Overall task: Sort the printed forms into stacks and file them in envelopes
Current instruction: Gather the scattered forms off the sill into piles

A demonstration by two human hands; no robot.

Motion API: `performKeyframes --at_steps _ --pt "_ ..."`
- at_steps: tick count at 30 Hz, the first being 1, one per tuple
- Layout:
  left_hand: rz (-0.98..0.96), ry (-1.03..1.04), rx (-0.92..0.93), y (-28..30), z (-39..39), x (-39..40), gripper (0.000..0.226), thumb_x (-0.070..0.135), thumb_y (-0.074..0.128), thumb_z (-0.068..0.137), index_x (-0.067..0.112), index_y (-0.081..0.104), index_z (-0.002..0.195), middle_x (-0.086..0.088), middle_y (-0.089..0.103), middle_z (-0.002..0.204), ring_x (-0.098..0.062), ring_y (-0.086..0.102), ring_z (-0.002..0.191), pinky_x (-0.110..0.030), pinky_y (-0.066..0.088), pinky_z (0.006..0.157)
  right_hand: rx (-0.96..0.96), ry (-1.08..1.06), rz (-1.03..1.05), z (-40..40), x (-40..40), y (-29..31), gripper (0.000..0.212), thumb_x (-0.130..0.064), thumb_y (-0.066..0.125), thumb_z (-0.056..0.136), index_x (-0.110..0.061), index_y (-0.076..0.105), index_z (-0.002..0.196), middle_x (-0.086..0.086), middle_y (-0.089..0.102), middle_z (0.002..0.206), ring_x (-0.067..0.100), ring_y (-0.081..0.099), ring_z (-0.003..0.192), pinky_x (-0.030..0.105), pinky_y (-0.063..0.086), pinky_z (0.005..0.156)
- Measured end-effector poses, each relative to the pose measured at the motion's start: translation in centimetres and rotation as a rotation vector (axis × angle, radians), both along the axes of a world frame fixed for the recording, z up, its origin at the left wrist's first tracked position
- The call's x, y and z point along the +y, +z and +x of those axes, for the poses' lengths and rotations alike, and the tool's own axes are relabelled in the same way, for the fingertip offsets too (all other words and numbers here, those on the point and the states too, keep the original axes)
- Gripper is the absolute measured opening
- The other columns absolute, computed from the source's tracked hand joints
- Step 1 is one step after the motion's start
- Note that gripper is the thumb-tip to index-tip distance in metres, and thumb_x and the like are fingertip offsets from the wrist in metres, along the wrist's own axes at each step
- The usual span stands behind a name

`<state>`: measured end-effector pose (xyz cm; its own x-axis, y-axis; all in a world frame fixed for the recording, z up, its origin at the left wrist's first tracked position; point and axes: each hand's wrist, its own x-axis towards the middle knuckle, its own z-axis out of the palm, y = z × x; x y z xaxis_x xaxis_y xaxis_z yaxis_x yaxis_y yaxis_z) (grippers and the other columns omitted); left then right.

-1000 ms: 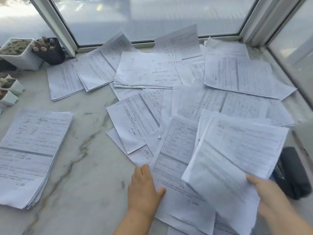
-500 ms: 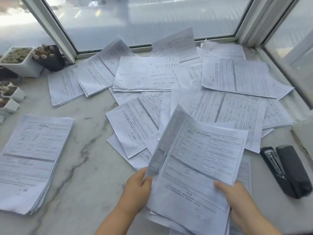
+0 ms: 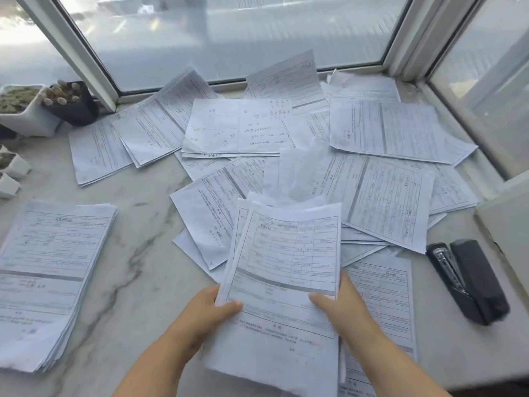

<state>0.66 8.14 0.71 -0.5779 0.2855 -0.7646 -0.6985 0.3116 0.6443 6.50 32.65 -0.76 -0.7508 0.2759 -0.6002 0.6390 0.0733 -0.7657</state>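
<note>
Both hands are holding a small sheaf of printed forms (image 3: 286,262) lifted off the table (image 3: 137,282). The left hand (image 3: 209,308) is pinching the sheaf's left edge, thumb lying across the top sheet and fingers hidden beneath; the right hand (image 3: 340,308) is gripping the right edge the same way, thumb on the printed face. The sheets are sitting roughly aligned between the two hands, with the upper corners of the back pages fanning slightly.

This looks like the gathering part of sorting: matching forms are being collected and squared before joining a pile. Just beyond the hands, the loose scattered forms (image 3: 386,196) are still overlapping one another in many directions, so much sorting is remaining. Well off to the left of the left hand, a thick sorted stack (image 3: 48,279) is lying flat. To the right of the right hand a black stapler (image 3: 469,282) is resting. No envelope is showing.

The next move probably calls for tapping the edges even, then carrying the sheaf to its stack without letting pages slip.
</note>
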Motion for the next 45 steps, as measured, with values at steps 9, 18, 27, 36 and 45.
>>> performKeyframes --at_steps 9,18,27,36,45 --pt "-0.166 0.149 -0.009 -1.7 1.5 -3.6 0.028 -0.002 0.049 0.093 0.015 0.065 0.108 -0.006 0.075 0.095 -0.026 0.072 0.084 -0.036 0.055 0.067 -0.34 -0.326 0.542 11.6 8.1 -1.3 0.019 -0.025 0.075 0.08 -0.021 0.063 0.094 0.0 0.067 0.097 0.02 0.058 0.083 0.035 0.044 0.076" --pt "-0.09 0.196 -0.035 -2.5 2.2 -3.2 0.031 -0.004 0.047 0.093 0.016 0.063 0.11 -0.006 0.074 0.098 -0.029 0.07 0.09 -0.039 0.054 0.072 -0.451 -0.535 0.045 15.5 5.1 -0.7 0.024 -0.011 0.079 0.078 0.004 0.07 0.095 0.018 0.072 0.092 0.035 0.069 0.09 0.05 0.053 0.091" --pt "-0.062 0.309 0.018 -2.2 2.3 -4.6 0.035 -0.006 0.046 0.092 0.017 0.06 0.115 -0.008 0.071 0.102 -0.033 0.067 0.092 -0.042 0.053 0.077 -0.19 -0.323 0.408 17.3 15.4 7.8 0.013 -0.006 0.066 0.087 -0.014 0.074 0.093 0.008 0.074 0.1 0.03 0.067 0.097 0.041 0.054 0.077" --pt "0.032 0.395 -0.049 -1.9 3.7 -4.0 0.031 -0.002 0.047 0.093 0.023 0.065 0.1 -0.005 0.075 0.092 -0.028 0.072 0.083 -0.041 0.054 0.074 -0.093 -0.15 0.001 12.2 3.5 6.9 0.021 0.003 0.06 0.089 -0.008 0.073 0.102 0.003 0.076 0.098 0.015 0.072 0.093 0.023 0.056 0.077" --pt "0.257 0.399 -0.207 -2.6 3.5 -5.4 0.038 0.032 0.057 0.091 0.012 0.06 0.124 -0.014 0.067 0.118 -0.034 0.063 0.109 -0.051 0.046 0.097 -0.157 -0.104 0.061 2.6 -6.1 0.6 0.018 -0.005 0.055 0.089 -0.016 0.068 0.093 0.007 0.074 0.092 0.026 0.069 0.093 0.035 0.055 0.08"
